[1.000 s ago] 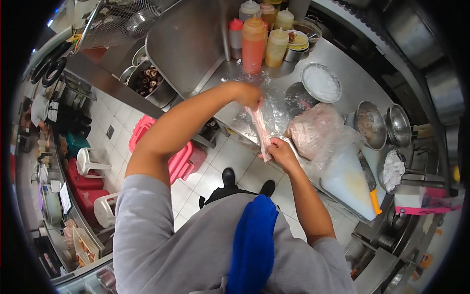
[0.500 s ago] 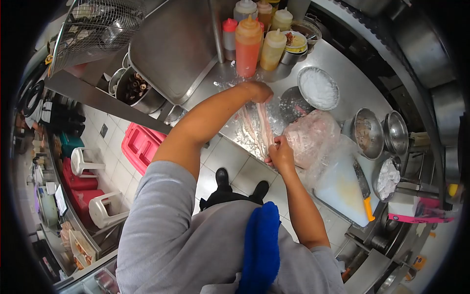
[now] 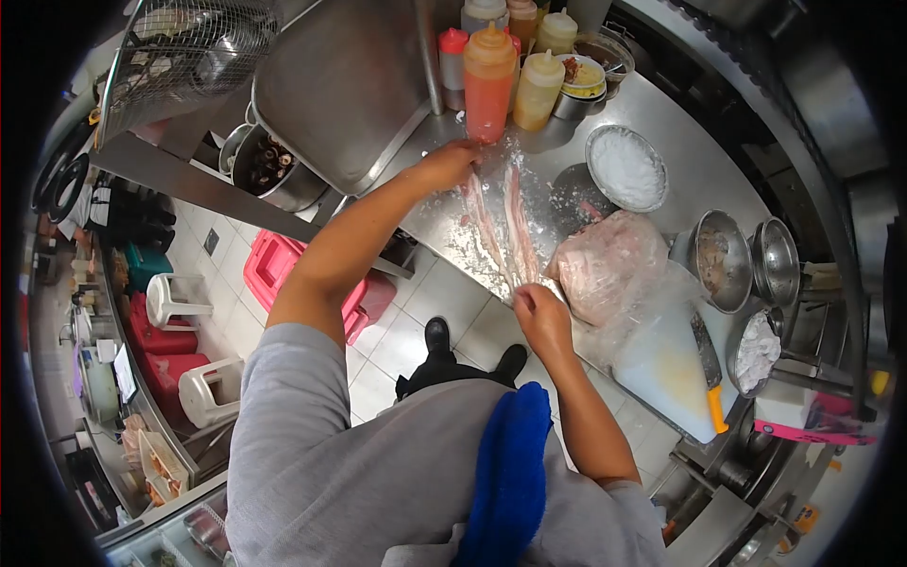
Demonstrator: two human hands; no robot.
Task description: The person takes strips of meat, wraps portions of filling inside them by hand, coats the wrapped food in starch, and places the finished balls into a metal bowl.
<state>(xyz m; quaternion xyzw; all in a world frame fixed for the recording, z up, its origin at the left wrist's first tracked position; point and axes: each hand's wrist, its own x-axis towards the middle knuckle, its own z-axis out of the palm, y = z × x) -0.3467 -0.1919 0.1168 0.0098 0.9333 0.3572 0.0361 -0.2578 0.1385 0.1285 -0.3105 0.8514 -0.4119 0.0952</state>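
Note:
Two long, pale pink strips of raw meat lie side by side on the flour-dusted steel table. My left hand [image 3: 449, 167] is closed at the far end of the left meat strip [image 3: 486, 222]. My right hand [image 3: 545, 319] pinches at the near end of that strip, by the table's front edge; its fingertips are partly hidden. Just to the right lies the other meat strip [image 3: 518, 217], apart from my left hand. A clear plastic bag of raw meat [image 3: 612, 265] rests to the right of my right hand.
A bowl of white powder [image 3: 627, 168] and squeeze bottles [image 3: 489, 85] stand at the back. On the right, a knife with an orange handle [image 3: 715, 408] lies on a white cutting board [image 3: 661, 383], near metal bowls [image 3: 723, 260]. A pink bin [image 3: 269, 269] stands on the floor.
My left hand has moved left, from the far end of the right strip to that of the left strip. My right hand has shifted slightly toward me. The right strip now lies released at its far end.

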